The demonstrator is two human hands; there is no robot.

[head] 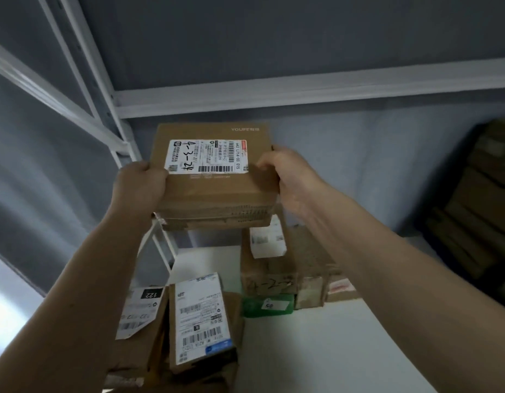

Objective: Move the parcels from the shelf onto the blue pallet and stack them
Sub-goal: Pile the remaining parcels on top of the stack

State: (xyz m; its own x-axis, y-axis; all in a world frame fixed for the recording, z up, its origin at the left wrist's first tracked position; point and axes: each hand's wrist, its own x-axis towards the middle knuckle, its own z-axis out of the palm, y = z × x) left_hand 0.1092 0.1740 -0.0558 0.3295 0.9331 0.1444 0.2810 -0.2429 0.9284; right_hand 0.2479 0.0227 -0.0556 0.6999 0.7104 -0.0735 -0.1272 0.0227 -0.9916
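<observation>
A grey wall (274, 38) stands behind the white frame (302, 93). A grey curtain (33, 194) hangs at left, bright floor (1, 307) below it.

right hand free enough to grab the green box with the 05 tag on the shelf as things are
Probably not yet. The right hand grips one side of the held parcel and the left hand the other. The green box sits under a brown parcel, so only its front face shows.

Held box (214, 177): "YOUFE", "4-3-24"; lower label (149, 295): "122".
</observation>
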